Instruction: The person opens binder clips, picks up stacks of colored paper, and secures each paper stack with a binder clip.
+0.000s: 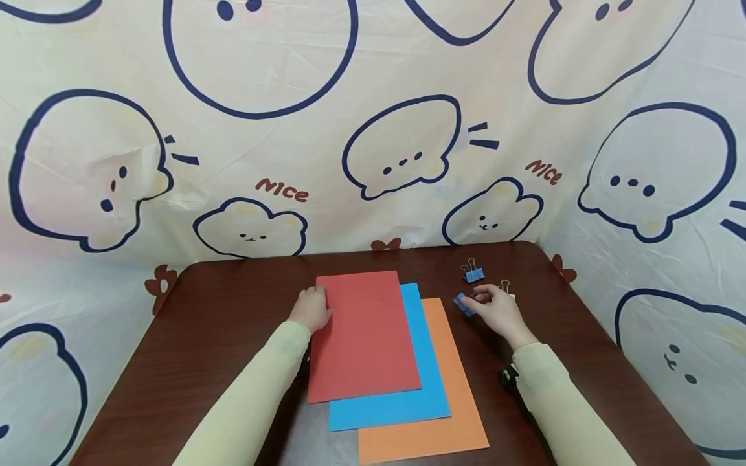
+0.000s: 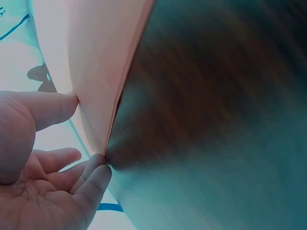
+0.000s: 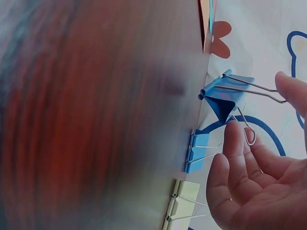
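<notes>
While the left hand [image 1: 311, 309] pinches the red sheet [image 1: 370, 343] atop the blue sheet [image 1: 390, 411], probably for steadiness, I see the half-curled right hand [image 1: 502, 314] grip a blue clip [image 1: 464, 305], right of the orange sheet [image 1: 425, 443], by its wire handles [image 3: 250, 91], seemingly for leverage.

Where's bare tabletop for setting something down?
Free: table left of the left sleeve; table right of the right sleeve. Crowded: middle, red sheet over blue sheet and orange sheet; far right, the right hand holding a blue clip, two more clips nearby.

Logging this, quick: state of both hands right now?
Left hand: touching the red sheet; open or gripping, cannot be told.
Right hand: closed, holding a blue binder clip.
</notes>
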Available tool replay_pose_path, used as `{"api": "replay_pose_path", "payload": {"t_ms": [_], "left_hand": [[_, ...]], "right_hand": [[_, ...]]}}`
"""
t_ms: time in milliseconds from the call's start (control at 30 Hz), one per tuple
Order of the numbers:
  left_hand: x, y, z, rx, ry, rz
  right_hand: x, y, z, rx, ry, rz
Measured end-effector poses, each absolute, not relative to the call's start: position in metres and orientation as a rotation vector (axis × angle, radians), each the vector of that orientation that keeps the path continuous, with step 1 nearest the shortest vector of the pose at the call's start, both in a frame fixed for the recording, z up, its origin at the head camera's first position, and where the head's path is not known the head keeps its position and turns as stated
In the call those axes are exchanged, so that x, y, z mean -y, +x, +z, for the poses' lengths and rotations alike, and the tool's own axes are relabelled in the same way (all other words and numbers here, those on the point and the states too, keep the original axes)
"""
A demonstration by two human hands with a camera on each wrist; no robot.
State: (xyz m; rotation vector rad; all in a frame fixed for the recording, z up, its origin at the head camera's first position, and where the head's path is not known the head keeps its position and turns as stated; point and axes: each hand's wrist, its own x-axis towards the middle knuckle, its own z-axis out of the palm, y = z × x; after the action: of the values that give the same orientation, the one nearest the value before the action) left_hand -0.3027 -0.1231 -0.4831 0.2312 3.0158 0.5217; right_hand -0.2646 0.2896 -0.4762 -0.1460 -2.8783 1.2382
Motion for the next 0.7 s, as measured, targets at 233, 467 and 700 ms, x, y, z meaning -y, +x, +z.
{"api": "replay_pose_path", "payload": {"t_ms": [233,467,700], "left_hand": [[0.1232,-0.3044,-0.4842,-3.002,0.234,0.527],[0.1227,-0.3044,-0.4842,-3.000,0.230,0.525],[0.1229,-0.3041,-0.4827,-2.989,0.229,0.514]], "right_hand": [[-0.2870,-0.2657,-0.4766,2.881,-0.155,1.228],[-0.2860,-0.2658,-0.4765,2.882,-0.160,1.235],[-0.2856,-0.2683,-0.4748,2.896,-0.162,1.229]]}}
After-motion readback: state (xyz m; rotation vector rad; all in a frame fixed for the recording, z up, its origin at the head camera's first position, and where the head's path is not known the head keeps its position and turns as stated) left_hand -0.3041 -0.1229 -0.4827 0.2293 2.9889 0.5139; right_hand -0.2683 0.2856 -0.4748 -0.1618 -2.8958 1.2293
